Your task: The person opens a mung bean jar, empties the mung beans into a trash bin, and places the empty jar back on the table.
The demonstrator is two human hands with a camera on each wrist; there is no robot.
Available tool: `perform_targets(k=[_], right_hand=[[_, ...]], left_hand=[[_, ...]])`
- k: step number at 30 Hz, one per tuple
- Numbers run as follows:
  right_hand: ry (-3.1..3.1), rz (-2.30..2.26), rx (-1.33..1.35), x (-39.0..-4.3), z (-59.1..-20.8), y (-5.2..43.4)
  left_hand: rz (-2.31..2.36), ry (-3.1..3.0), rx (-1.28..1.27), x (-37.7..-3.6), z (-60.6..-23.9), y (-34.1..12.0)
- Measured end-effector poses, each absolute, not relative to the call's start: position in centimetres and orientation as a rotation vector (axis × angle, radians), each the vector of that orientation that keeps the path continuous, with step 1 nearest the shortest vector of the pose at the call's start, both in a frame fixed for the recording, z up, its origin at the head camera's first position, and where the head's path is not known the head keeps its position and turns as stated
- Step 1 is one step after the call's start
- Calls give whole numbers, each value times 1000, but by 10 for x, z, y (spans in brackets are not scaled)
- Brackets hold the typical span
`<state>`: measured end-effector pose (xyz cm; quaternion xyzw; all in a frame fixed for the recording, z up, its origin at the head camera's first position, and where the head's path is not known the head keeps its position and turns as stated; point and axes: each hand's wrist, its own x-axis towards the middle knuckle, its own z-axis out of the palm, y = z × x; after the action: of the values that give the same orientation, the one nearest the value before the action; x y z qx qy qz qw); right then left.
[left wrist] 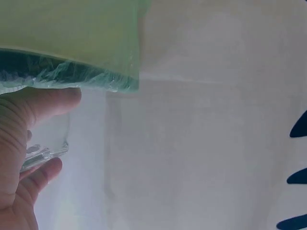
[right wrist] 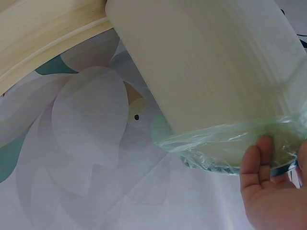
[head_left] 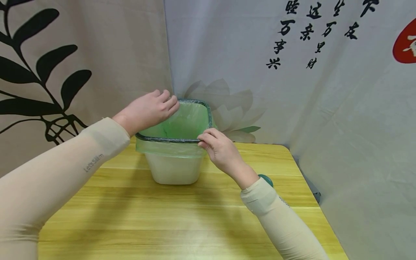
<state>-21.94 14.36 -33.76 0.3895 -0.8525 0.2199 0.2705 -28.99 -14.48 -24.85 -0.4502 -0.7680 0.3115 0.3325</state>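
A small white bin stands on the wooden table, between the two hands and just beyond them, close to the corner where the hanging cloths meet. A green bag lines it, its edge folded out over the dark rim and hanging a little way down the outside.

The left hand lies over the far left corner of the rim, fingers curved down over the edge. From the left wrist view the thumb sits just under the bag-covered rim and the fingers curl below it against the clear plastic, so this hand grips the rim and bag together.

The right hand is at the near right corner of the rim, its fingertips bent onto the edge, pinching the bag's folded film there. In the right wrist view its fingers press against the crumpled bag edge on the outside of the bin.

Behind the right wrist a small teal object shows, mostly hidden by the sleeve
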Motion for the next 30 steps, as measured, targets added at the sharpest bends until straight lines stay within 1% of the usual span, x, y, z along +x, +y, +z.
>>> perform_targets(k=[11, 18, 30], right_hand=[[-2300, 602, 1048, -219, -338, 143], [-2284, 602, 1050, -220, -339, 142], [-2291, 593, 1044, -220, -339, 142]], left_hand=[[979, -1934, -1204, -290, -250, -138], [1144, -1959, -1171, -290, -253, -131], [1164, -1979, -1177, -291, -259, -126]])
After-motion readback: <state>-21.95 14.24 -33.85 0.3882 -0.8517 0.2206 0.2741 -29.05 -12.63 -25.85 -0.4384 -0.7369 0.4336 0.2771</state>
